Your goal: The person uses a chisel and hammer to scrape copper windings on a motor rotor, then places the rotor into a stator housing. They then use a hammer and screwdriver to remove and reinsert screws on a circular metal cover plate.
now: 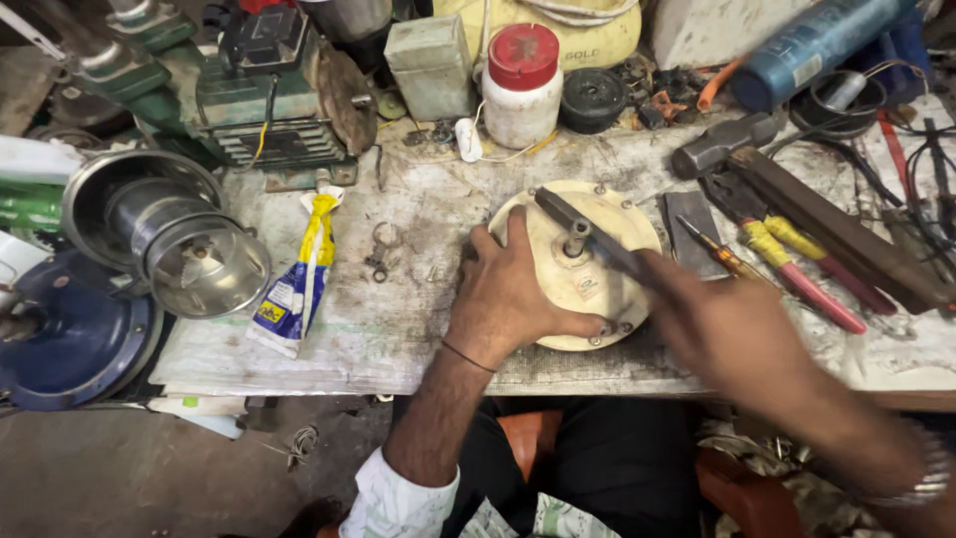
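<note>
A cream round disc-shaped housing [558,289] with a short metal shaft [577,237] at its centre lies on the worn workbench [418,319]. My left hand [508,289] presses flat on its left side, fingers spread over the rim. My right hand [727,324], blurred, grips the near end of a long dark metal tool [588,234] that reaches across the disc to the shaft.
A hammer [722,144], red-and-yellow handled pliers [807,269], a screwdriver [717,251] and a dark flat bar [836,229] lie to the right. A red-lidded white jar [521,85] stands behind. A steel jar [169,234], blue round base [75,339], green motor [259,110] and a squeezed tube [299,279] sit left.
</note>
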`<state>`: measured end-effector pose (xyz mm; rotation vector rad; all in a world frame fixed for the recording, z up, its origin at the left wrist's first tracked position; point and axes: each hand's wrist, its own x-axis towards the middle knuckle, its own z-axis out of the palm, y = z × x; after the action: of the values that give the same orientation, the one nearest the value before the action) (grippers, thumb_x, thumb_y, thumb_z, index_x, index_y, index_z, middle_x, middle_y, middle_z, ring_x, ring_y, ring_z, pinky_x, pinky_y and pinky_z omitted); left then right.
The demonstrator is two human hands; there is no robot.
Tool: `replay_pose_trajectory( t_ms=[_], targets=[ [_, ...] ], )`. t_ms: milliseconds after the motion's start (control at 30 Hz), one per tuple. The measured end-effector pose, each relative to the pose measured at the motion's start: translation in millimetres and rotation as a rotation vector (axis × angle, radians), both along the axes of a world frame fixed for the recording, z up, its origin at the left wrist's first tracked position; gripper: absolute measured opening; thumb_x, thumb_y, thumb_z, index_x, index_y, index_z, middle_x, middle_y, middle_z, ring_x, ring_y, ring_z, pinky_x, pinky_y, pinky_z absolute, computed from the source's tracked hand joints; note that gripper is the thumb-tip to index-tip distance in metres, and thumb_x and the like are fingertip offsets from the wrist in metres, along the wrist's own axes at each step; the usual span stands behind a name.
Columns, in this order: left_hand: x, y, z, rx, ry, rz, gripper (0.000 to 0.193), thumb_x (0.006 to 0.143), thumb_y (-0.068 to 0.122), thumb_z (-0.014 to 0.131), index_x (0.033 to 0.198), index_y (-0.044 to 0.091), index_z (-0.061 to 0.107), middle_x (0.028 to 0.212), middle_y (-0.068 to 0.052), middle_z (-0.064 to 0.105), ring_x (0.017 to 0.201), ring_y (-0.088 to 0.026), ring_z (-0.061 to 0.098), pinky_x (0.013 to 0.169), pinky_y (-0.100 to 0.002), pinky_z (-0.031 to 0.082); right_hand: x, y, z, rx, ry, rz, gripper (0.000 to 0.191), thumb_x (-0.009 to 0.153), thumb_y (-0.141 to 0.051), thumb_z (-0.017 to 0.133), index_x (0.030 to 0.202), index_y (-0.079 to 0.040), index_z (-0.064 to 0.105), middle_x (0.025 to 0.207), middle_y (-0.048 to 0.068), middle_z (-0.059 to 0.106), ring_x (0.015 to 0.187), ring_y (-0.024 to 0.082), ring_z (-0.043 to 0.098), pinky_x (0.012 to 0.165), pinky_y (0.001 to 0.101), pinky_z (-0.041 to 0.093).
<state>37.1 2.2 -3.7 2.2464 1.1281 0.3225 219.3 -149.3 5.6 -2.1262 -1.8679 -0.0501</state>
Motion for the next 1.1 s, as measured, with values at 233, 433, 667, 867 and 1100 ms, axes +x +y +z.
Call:
replay_pose_trajectory(
  t_ms=[233, 433, 667, 867, 1100],
  targets=[
    [-0.7, 0.6, -0.6, -0.019, 0.012, -0.010, 0.151, 0.037, 0.057, 0.101, 0.153, 0.001, 0.022, 0.138, -0.035, 0.036, 0.127, -0.059, 0.046, 0.105, -0.058, 0.045, -24.3, 12.8, 5.9, -0.337, -0.090, -0.080, 0.057, 0.101, -0.023, 0.065, 0.153, -0.008, 0.049, 0.054, 0.001, 0.069, 0.043, 0.017, 0.064, 0.044, 0.0327, 0.053],
    [-1.2, 1.5, -1.3, -0.032, 0.032, -0.016, 0.150, 0.039, 0.056, 0.100, 0.155, 0.003, 0.021, 0.140, -0.034, 0.035, 0.123, -0.060, 0.048, 0.102, -0.059, 0.048, -4.4, -3.0, 35.4, 0.520, 0.108, -0.079, 0.038, 0.102, -0.004, 0.058, 0.138, 0.004, 0.058, 0.064, 0.014, 0.063, 0.045, 0.023, 0.058, 0.042, 0.0391, 0.048],
    [-0.5, 2.6, 2.0, -0.033, 0.018, 0.009, 0.147, 0.039, 0.057, 0.099, 0.153, 0.003, 0.023, 0.135, -0.033, 0.040, 0.121, -0.056, 0.052, 0.100, -0.055, 0.050, 2.9, 1.8, -6.3, 0.168, 0.106, 0.049, 0.044, 0.087, -0.017, 0.070, 0.129, -0.006, 0.065, 0.058, 0.017, 0.067, 0.043, 0.032, 0.064, 0.045, 0.0455, 0.052],
    [-12.8, -24.9, 10.1, 0.171, 0.155, 0.029, 0.130, 0.057, 0.078, 0.088, 0.143, -0.007, 0.038, 0.119, -0.034, 0.052, 0.112, -0.048, 0.057, 0.099, -0.054, 0.049, 33.2, -17.4, -41.5, 0.264, 0.239, -0.186, 0.047, 0.094, -0.020, 0.068, 0.138, -0.006, 0.063, 0.058, 0.016, 0.063, 0.039, 0.025, 0.063, 0.044, 0.0419, 0.049],
    [-21.5, -16.1, 11.7, 0.428, -0.056, -0.085, 0.137, 0.038, 0.069, 0.091, 0.145, -0.001, 0.043, 0.141, -0.028, 0.046, 0.124, -0.050, 0.050, 0.100, -0.055, 0.045, 17.8, -16.3, -37.0, 0.079, 0.180, -0.285, 0.046, 0.098, -0.022, 0.068, 0.141, -0.007, 0.064, 0.047, 0.016, 0.059, 0.038, 0.026, 0.060, 0.046, 0.0414, 0.048]
  ],
)
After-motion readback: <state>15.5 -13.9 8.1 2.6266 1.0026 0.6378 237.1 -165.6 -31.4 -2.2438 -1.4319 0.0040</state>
